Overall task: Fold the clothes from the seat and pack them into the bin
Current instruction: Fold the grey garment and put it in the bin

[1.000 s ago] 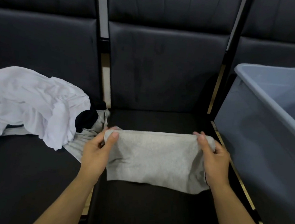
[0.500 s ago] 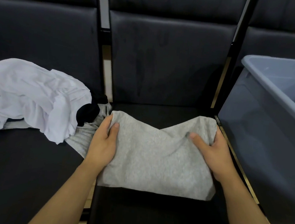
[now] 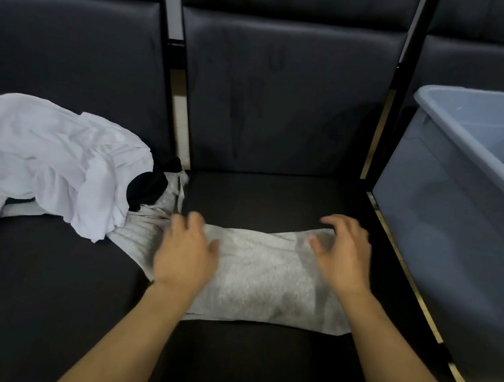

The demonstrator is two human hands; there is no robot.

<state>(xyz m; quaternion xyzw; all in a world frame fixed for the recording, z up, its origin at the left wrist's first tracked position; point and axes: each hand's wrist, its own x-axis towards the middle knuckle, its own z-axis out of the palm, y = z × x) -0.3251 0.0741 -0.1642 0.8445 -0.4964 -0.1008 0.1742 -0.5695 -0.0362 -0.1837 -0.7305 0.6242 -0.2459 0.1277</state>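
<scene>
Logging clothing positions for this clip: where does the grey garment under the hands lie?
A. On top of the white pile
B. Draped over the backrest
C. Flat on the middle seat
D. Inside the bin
C: the grey garment lies spread on the middle seat, left of the bin and right of the white pile.

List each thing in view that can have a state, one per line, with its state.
grey garment: folded, flat on the middle seat.
left hand: fingers relaxed, resting on the garment's left end.
right hand: fingers spread, over the right end, gripping nothing.
white clothes: crumpled, unfolded, on the left seat.
bin: lidless; the part in view holds no clothes.
</scene>
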